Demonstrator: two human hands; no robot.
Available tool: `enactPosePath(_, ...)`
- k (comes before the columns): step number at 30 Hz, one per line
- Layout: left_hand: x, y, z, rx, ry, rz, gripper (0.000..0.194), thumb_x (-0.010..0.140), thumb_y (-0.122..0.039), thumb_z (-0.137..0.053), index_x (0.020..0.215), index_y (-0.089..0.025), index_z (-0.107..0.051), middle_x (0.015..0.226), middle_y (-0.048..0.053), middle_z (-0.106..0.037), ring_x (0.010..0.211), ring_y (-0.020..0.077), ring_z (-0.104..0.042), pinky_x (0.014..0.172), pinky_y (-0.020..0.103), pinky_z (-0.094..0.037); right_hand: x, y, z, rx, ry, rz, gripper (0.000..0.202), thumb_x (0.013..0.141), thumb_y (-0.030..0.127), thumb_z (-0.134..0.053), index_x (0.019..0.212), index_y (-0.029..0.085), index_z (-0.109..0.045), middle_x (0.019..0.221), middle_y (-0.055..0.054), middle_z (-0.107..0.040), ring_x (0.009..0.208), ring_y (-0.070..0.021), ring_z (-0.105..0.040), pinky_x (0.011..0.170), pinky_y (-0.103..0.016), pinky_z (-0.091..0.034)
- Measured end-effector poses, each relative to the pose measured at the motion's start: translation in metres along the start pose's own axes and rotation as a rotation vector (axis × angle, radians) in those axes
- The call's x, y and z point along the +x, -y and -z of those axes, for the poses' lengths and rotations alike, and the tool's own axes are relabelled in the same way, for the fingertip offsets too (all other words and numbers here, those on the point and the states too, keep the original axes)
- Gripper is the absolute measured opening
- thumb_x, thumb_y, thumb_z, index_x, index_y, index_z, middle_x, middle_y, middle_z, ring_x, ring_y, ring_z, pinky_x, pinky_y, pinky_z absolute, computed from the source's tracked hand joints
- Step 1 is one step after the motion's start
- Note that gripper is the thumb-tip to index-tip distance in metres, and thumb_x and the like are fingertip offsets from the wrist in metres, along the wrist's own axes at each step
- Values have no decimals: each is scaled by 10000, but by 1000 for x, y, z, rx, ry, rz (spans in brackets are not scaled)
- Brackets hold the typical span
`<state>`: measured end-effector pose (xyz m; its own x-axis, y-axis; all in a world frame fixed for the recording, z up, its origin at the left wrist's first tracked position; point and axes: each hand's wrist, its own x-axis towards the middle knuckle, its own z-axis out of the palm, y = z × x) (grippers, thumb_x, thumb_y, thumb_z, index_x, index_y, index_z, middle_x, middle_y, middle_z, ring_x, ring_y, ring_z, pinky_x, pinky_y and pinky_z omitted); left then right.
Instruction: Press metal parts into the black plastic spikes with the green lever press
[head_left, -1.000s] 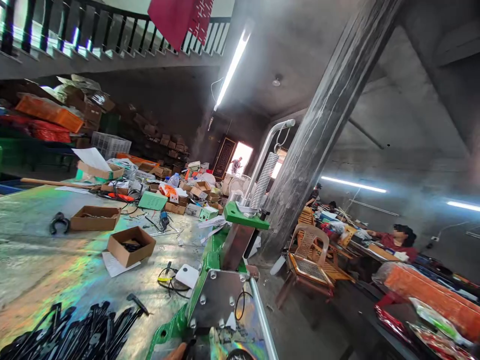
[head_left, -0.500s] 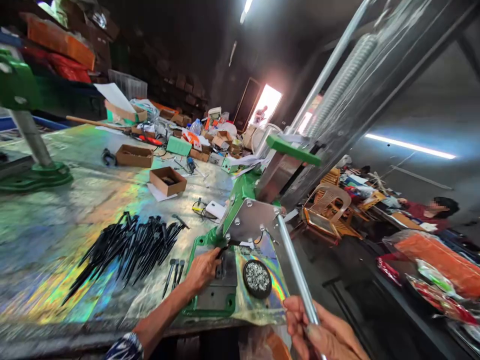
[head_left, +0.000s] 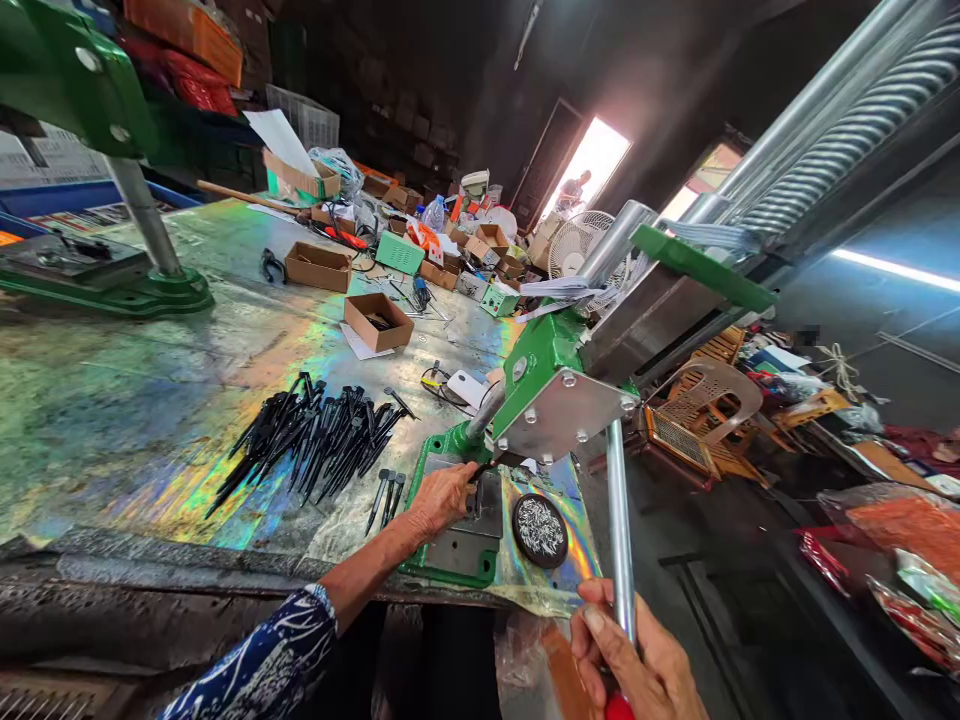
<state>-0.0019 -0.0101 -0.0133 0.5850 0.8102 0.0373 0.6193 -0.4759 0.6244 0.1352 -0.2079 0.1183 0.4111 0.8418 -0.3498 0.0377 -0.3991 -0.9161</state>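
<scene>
Facing a dim workshop across a metal-topped counter [head_left: 150, 400]. Stretching the left hand [head_left: 444, 497] forward, back upward, over the base of a green lever press [head_left: 546, 348] at the near edge, cannot tell whether closed on anything; well apart, curling the right hand [head_left: 649, 655] around the straight, shiny silver handle [head_left: 620, 520], clamping low down. Seeing slender black stakes [head_left: 311, 440] heaping left of the press, silvery pins [head_left: 541, 528] filling a round dark dish [head_left: 517, 535] to its right.
</scene>
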Motion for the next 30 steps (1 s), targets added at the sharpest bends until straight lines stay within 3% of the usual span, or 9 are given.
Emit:
enactPosePath(10, 1, 2, -4, -35, 16, -10, 240, 872, -207, -416, 1073, -212, -548, 981, 71, -646, 924, 217, -619, 731, 280, -435, 37, -50, -12, 90, -96, 149, 533, 666, 581, -709, 946, 179, -501, 589, 34, -558, 383, -106, -457, 338, -238, -418)
enactPosePath(21, 0, 0, -2, -25, 21, 5, 220, 861, -209, -435, 1049, -219, -549, 970, 62, -633, 886, 210, -620, 674, 262, -425, 35, -44, -24, 55, -206, 169, 567, 608, 630, -723, 878, 174, -524, 549, 28, -564, 347, -102, -437, 298, -226, -394)
enactPosePath(30, 2, -4, -6, -46, -13, 0, 197, 903, -219, -377, 976, -200, -559, 942, 65, -624, 830, 205, -613, 639, 259, -385, 51, -71, -32, 89, -385, 299, 419, 736, 542, -670, 945, 219, -504, 569, 50, -550, 327, -75, -394, 292, -189, -318)
